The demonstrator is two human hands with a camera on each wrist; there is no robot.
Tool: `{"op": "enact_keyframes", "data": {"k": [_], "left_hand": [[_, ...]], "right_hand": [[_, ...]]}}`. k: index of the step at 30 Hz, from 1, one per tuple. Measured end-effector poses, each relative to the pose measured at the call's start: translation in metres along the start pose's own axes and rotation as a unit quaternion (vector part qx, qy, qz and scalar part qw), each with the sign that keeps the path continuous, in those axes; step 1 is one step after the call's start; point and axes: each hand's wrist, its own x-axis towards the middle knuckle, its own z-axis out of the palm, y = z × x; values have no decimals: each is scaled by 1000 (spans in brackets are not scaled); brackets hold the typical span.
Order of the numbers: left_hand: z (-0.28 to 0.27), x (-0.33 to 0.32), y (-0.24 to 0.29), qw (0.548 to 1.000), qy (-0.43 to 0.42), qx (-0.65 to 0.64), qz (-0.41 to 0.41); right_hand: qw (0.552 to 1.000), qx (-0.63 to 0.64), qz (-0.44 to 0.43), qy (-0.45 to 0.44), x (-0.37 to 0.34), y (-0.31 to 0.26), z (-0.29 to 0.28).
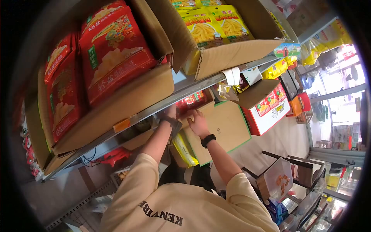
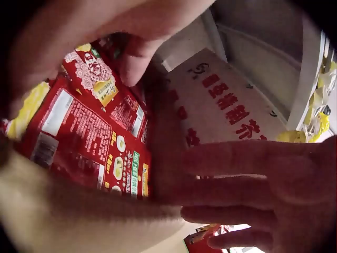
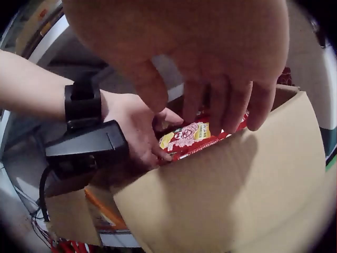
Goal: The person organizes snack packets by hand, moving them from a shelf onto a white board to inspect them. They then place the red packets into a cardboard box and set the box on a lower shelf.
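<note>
In the head view, both hands reach under the shelf edge to a cardboard box (image 3: 221, 190) holding shiny red snack packets (image 1: 191, 99). My left hand (image 3: 130, 124) is down inside the box, thumb and fingers on either side of a red packet (image 3: 185, 136) with a yellow label. The right hand (image 1: 199, 124) hangs over the near rim of that box, fingers loosely bent down in front of the packets. From the left wrist, its fingers look nearly straight and hold nothing. Printed packet backs (image 2: 79, 137) show close under the left hand.
Above, a metal shelf edge (image 1: 150, 110) carries open boxes of red packets (image 1: 116, 54) and yellow packets (image 1: 216, 27). A green-edged carton (image 1: 224, 131) lies below the hands, beside a red-and-white box (image 1: 270, 112). A stool (image 1: 276, 179) stands at right.
</note>
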Motion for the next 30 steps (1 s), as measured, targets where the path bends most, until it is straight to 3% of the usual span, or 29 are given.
{"op": "enact_keyframes", "data": {"k": [2,4,6,9,10,12,15,17,19,21,22,23,25,28,30], "left_hand": [[-1,3,-8,996,23,10,-82],[3,-7,2,994,-47,-4,-103],[5,-48,44,976,-206,-46,-63],[9,-58,61,984,-146,92,-51],[3,-22,24,981,-179,57,-41],[6,-12,19,975,-193,110,-33],[14,-3,3,958,-227,140,109],[21,-43,34,914,-231,207,260],[19,-110,108,817,-240,420,315],[4,-147,111,773,-194,333,504],[-7,-163,111,758,-227,348,503],[-18,-177,113,743,-259,362,501],[-37,-211,119,666,-251,425,559],[-61,-234,123,627,-271,443,580],[-75,-243,126,612,-283,443,591]], "right_hand": [[1000,-7,9,-1,3,3,2],[1000,-21,18,12,7,9,3],[998,-49,22,28,5,12,2],[997,-54,26,56,2,16,0],[996,-49,29,64,-1,19,0],[997,-31,42,62,-2,26,-2],[995,59,46,73,-9,39,0],[977,189,83,57,-8,49,-1],[917,365,159,8,-8,54,-5],[835,509,205,-38,-21,19,-37],[783,577,225,-62,-28,4,-48],[758,614,212,-65,-32,7,-43],[705,681,183,-74,-43,13,-31],[777,607,165,-27,-72,-8,-38],[770,616,168,-10,-88,-14,-43]]}}
